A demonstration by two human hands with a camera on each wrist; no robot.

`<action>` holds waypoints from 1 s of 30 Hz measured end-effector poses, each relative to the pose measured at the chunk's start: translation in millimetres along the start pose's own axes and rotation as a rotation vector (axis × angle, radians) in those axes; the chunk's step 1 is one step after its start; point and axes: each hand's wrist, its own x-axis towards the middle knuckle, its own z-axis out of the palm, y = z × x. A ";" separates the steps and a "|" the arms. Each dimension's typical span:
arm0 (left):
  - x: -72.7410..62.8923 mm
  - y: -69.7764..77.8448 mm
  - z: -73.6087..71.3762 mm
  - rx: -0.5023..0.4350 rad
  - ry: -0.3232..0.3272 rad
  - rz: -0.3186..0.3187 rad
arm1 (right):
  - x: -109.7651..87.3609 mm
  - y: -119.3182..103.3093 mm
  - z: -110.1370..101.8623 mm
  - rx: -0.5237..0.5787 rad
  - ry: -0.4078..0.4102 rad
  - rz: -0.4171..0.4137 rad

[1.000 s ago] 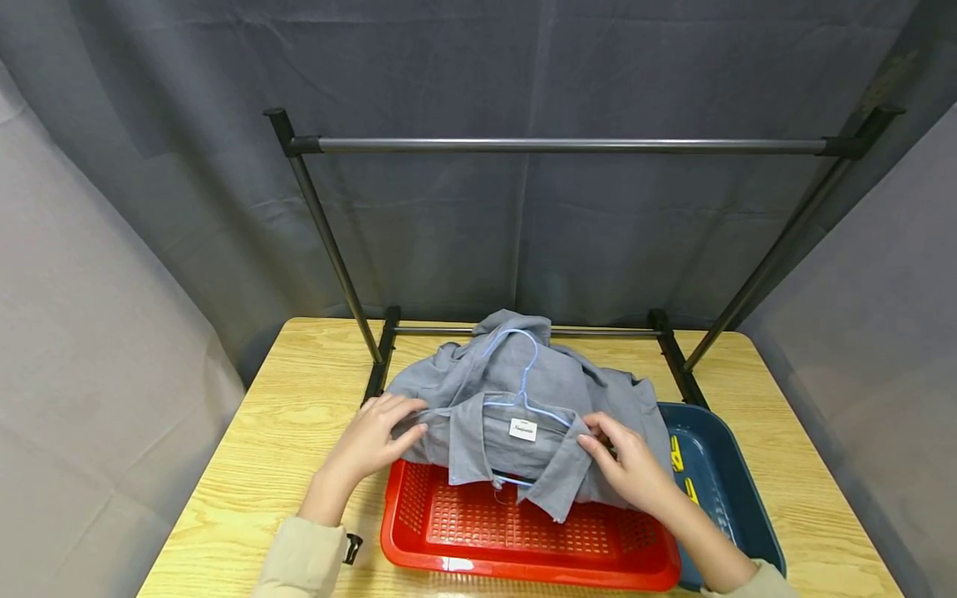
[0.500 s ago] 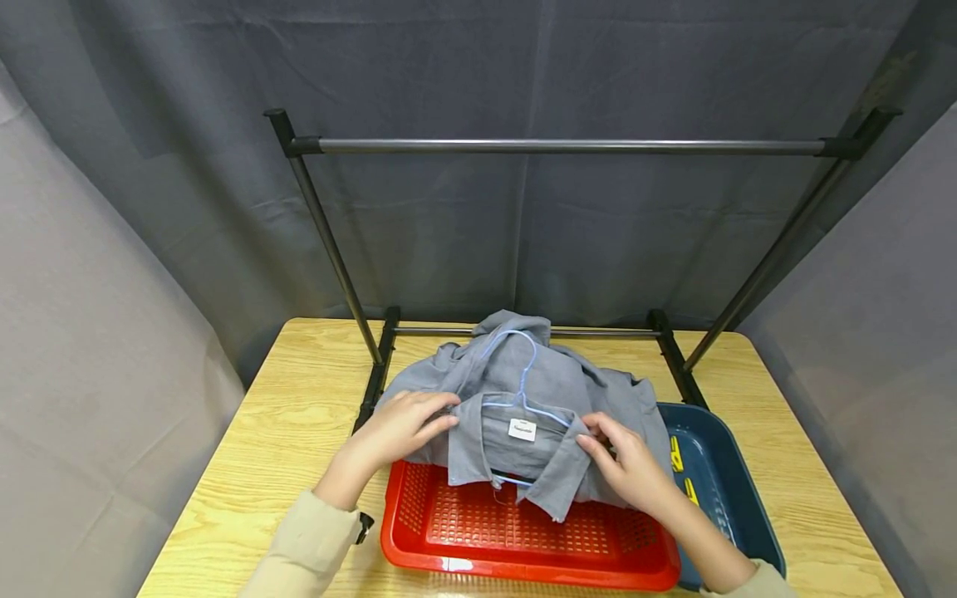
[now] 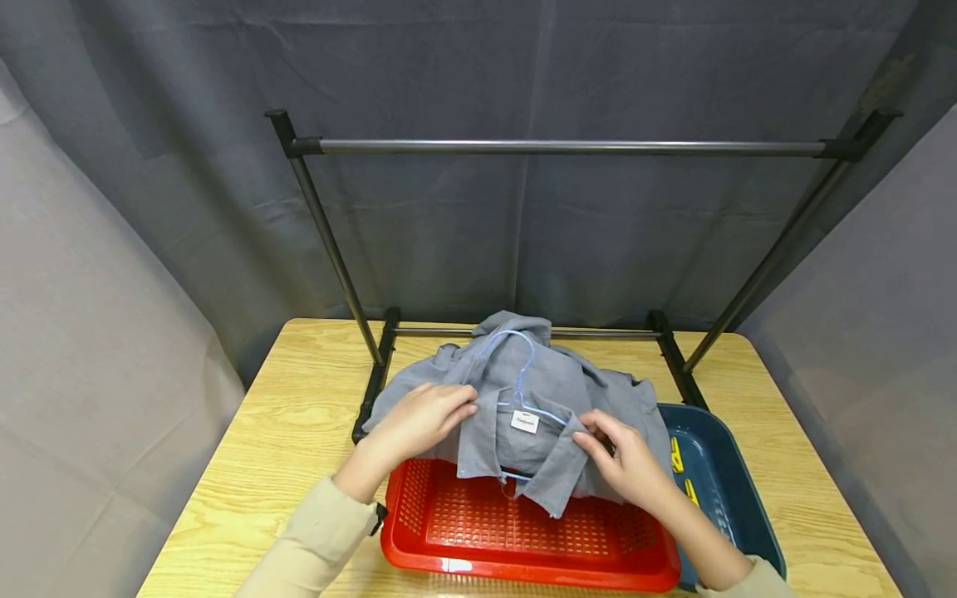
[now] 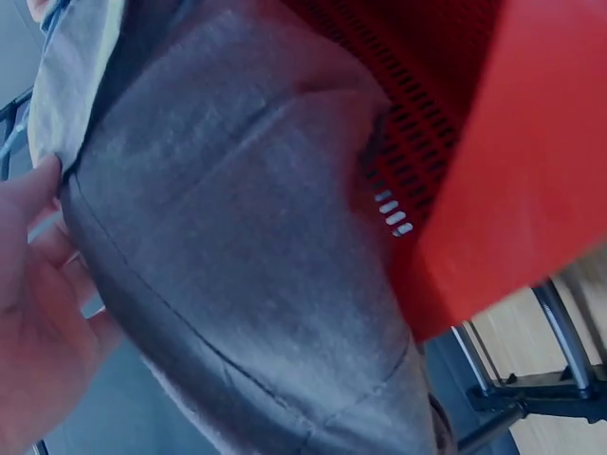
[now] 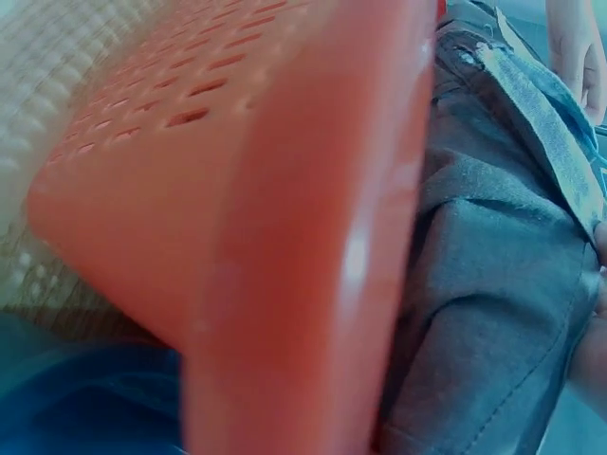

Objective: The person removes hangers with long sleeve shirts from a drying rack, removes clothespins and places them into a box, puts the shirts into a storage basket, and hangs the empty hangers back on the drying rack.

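Observation:
A grey collared shirt [image 3: 598, 382] lies bunched over the back of a red basket [image 3: 523, 566], its collar facing me and a white label [image 3: 525, 422] inside the neck. Through the neck opening runs a light blue hanger [image 3: 552, 416], whose hook rests on the cloth above. At the collar's left side my left hand [image 3: 424, 420] pinches the fabric; the left wrist view shows the thumb [image 4: 38, 185] on the cloth at the collar seam. My right hand [image 3: 626, 465] pinches the collar's right side between thumb and fingers. The hanger's shoulders are mostly hidden inside the shirt.
Behind the shirt stands a clothes rack with a grey metal top bar [image 3: 553, 148] and dark feet on the wooden table [image 3: 247, 465]. A dark blue tray [image 3: 736, 498] holding yellow clips [image 3: 676, 454] sits right of the basket. Grey curtains enclose the back and sides.
My left hand has moved right along the shirt to the collar and now grips it there. The collar's left side has shifted slightly right. My right hand stays nearly in place.

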 end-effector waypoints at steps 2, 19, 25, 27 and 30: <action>2.9 2.2 0.1 0.007 0.006 0.006 | 0.8 -0.8 0.3 0.003 0.010 -0.002; 12.2 11.4 6.6 -0.127 0.054 0.025 | 2.9 -0.5 4.5 0.019 0.002 0.021; 11.6 9.7 9.0 -0.181 0.054 0.027 | 5.8 -3.6 -0.1 0.018 -0.061 0.047; 11.6 9.1 9.9 -0.186 0.053 0.026 | 7.2 -5.4 -2.1 0.023 -0.083 0.070; 11.8 8.4 10.6 -0.187 0.055 0.026 | 9.2 -9.1 -3.6 0.008 -0.105 0.114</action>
